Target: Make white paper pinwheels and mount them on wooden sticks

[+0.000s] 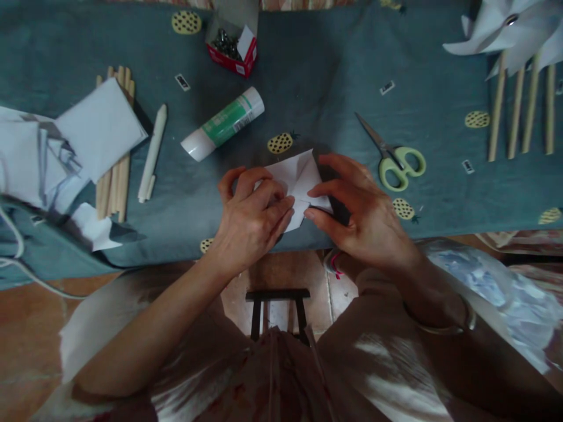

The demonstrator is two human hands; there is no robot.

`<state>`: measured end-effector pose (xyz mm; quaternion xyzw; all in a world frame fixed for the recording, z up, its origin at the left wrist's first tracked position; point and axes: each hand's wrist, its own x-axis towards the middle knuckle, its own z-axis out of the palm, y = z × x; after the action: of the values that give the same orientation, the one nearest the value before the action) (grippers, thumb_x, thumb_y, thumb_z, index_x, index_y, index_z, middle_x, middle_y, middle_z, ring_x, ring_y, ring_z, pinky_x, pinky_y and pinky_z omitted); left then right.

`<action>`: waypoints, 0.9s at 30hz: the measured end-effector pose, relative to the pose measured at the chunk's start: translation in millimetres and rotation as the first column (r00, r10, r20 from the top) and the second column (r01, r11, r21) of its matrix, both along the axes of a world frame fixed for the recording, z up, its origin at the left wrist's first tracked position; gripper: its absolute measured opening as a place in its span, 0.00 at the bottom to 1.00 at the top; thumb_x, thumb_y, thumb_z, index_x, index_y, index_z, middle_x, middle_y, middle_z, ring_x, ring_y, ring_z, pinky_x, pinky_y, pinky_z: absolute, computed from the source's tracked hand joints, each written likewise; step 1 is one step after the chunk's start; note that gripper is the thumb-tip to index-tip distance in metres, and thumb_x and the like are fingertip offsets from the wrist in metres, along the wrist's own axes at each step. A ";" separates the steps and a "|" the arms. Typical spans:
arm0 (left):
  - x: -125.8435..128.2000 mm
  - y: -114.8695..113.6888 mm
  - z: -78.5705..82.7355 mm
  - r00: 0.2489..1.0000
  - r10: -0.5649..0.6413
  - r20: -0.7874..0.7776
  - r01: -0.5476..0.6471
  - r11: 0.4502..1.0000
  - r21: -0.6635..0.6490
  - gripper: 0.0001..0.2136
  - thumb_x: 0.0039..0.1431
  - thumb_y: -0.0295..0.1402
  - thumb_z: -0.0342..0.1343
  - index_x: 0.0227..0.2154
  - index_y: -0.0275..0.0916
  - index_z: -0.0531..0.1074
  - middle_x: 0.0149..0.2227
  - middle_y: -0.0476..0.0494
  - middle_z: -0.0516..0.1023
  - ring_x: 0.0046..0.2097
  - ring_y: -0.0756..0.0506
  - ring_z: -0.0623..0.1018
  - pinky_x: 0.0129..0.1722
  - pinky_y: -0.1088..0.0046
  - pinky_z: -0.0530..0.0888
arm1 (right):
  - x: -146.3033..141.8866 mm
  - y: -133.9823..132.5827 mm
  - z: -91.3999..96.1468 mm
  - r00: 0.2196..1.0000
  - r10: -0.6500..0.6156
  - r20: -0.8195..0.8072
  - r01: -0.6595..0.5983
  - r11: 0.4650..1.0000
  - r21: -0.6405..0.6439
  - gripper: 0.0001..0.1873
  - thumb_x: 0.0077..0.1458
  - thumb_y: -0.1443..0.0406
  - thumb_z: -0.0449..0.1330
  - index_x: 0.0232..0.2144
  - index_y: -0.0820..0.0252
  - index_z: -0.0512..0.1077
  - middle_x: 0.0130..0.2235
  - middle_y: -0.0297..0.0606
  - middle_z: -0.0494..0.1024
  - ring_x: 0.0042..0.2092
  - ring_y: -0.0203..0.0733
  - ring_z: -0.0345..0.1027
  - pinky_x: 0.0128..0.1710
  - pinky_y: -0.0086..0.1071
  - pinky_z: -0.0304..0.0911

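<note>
Your left hand [253, 214] and right hand [358, 211] sit close together, fingertips pinching the folded paper [299, 181] at the cloth's [308, 88] near edge. It looks light, thin and easily creased, so grip it by the folded edges, gently.

Nothing legible anywhere. Green label on white cylindrical plastic glue stick [223, 124]: print too blurred to make out. White sticker on small red open cardboard box [237, 65]: marks too small to read. Small black-and-white rectangular tags [182, 82] scattered on teal fabric tablecloth [316, 88]: dark blocks only, letters or codes impossible to tell. White folded paper sheet [295, 176]: plain visible faces.
</note>
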<state>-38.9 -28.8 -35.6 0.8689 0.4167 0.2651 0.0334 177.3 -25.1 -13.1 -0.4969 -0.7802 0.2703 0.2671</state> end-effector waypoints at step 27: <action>-5.1 -0.6 -3.5 1.000 0.006 0.017 -0.006 1.000 -0.022 0.07 0.67 0.37 0.54 0.44 0.49 0.76 0.45 0.48 0.81 0.52 0.40 0.74 0.53 0.53 0.67 | -5.9 21.9 -20.8 0.900 -0.322 -0.294 0.215 0.914 -0.345 0.19 0.50 0.59 0.66 0.45 0.56 0.73 0.34 0.35 0.83 0.31 0.43 0.77 0.31 0.37 0.74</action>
<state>-44.0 -29.4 -39.1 0.8649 0.4219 0.2681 0.0457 171.5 -3.2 -33.9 -0.5808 -0.5934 0.4298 0.3548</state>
